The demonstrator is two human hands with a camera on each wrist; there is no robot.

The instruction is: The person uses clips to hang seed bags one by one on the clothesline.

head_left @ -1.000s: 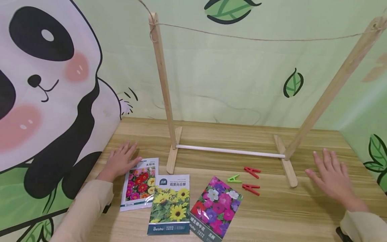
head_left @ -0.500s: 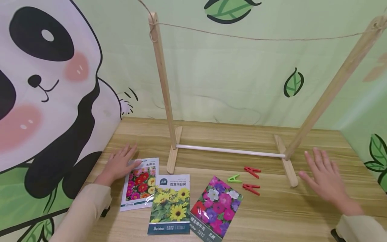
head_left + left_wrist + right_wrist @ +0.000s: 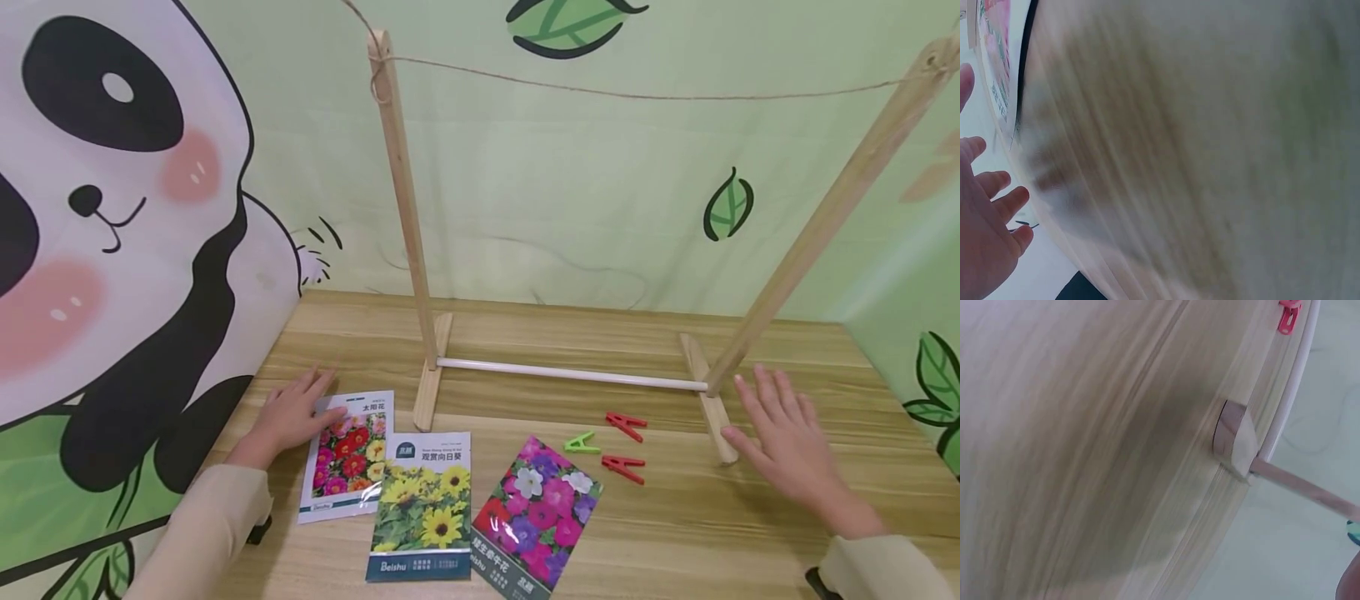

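My left hand (image 3: 288, 414) is spread with loosely straight fingers, and its thumb overlaps the upper left corner of a seed packet with red and pink flowers (image 3: 348, 458). The left wrist view shows the same hand (image 3: 988, 225) holding nothing. A sunflower seed packet (image 3: 423, 508) and a petunia-like flower seed packet (image 3: 536, 517) lie to the right. Fingers extended, my right hand (image 3: 787, 446) is beside the stand's right foot (image 3: 716, 425), with nothing in it. Two red clothespins (image 3: 625, 427) and a green clothespin (image 3: 582, 443) lie between the packets and that foot.
A wooden stand has a left post (image 3: 405, 208), a right post (image 3: 825, 217) and a white rod (image 3: 570, 373) joining them low down. Twine (image 3: 637, 97) sags between the post tops. Behind the wooden table (image 3: 675, 533) stands a green panda-printed backdrop (image 3: 525, 167).
My right hand has moved left, closer to the stand's right foot. My left hand has drawn back slightly, toward the lower left. Packets, clothespins and stand have stayed put.
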